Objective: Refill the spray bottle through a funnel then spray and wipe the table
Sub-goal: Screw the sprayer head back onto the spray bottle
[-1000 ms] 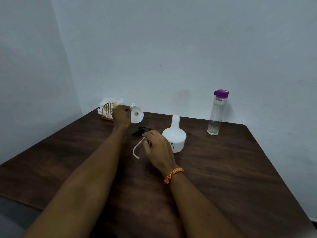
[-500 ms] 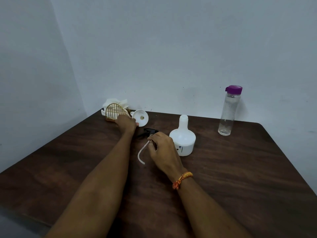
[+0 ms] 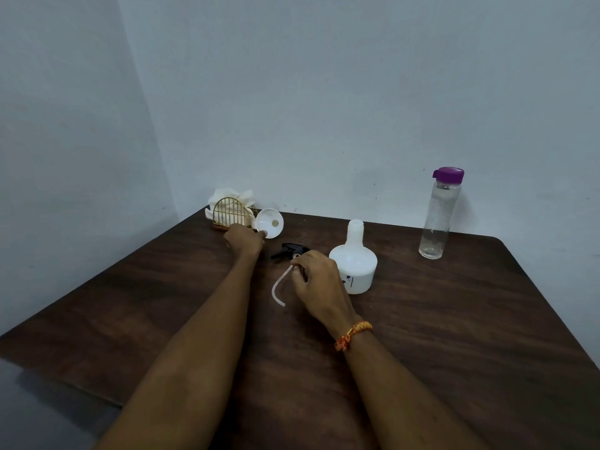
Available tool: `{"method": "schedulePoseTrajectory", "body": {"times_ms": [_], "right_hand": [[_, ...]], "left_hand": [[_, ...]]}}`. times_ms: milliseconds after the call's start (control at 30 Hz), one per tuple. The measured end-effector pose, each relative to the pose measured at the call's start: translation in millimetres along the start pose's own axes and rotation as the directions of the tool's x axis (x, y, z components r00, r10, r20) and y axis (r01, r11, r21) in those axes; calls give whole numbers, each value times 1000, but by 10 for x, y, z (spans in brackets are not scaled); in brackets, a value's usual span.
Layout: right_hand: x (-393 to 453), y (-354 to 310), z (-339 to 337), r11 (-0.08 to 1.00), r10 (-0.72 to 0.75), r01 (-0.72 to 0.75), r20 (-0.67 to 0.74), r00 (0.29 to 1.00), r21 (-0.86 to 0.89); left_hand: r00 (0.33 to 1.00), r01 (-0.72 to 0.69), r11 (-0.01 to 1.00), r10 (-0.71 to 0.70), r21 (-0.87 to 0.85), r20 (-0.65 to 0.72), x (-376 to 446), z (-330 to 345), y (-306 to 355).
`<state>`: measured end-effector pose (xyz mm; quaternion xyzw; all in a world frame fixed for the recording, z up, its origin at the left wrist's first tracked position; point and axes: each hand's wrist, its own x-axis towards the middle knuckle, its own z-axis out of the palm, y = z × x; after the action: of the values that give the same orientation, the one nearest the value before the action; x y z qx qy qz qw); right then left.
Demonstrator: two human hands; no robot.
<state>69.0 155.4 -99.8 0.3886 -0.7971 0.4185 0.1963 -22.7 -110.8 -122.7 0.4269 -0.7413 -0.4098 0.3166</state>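
Bare pale walls meet in a corner behind your dark wood table, and only the head camera shows it.

From that view, your left hand reaches to about 11 o'clock, its fingers closed on the lower rim of the white funnel, which is tipped on its side with its mouth facing you, just beside the wire rack holding white cloth. Your right hand sits near 12 o'clock, fingers curled down on the black sprayer head where its dip tube begins; the tube curves back toward you across the wood. I cannot tell whether the sprayer head lies on the table or is slightly lifted.

The white spray bottle stands open and upright, touching or just beside your right hand's far side. The water bottle, capped in purple, stands well apart at 1 o'clock.

Risks, as I judge them: the open bottle is light and close to your right knuckles, so a sideways pull could tip it. The funnel is held only by its edge, so it could swing or slip on the way across. Seat its spout fully in the narrow neck, or the water will run onto the table. The dip tube may drag and roll the sprayer head.
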Motion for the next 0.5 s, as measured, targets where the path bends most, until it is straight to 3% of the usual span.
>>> {"method": "schedulePoseTrajectory", "body": {"times_ms": [100, 333, 433, 500], "right_hand": [[-31, -30, -47, 1000, 9, -9, 1, 1000, 6], [-180, -100, -122, 998, 42, -40, 29, 999, -38], [-249, -202, -234, 999, 31, -32, -35, 999, -40], [-291, -219, -309, 998, 40, -43, -63, 997, -48]], "left_hand": [[1000, -25, 999, 26, -24, 19, -213, -239, 2], [963, -211, 968, 230, -138, 140, -1037, -735, 225], [887, -337, 919, 384, -206, 258, -1414, -845, 387], [836, -410, 899, 437, -151, 333, -1527, -806, 419]]}}
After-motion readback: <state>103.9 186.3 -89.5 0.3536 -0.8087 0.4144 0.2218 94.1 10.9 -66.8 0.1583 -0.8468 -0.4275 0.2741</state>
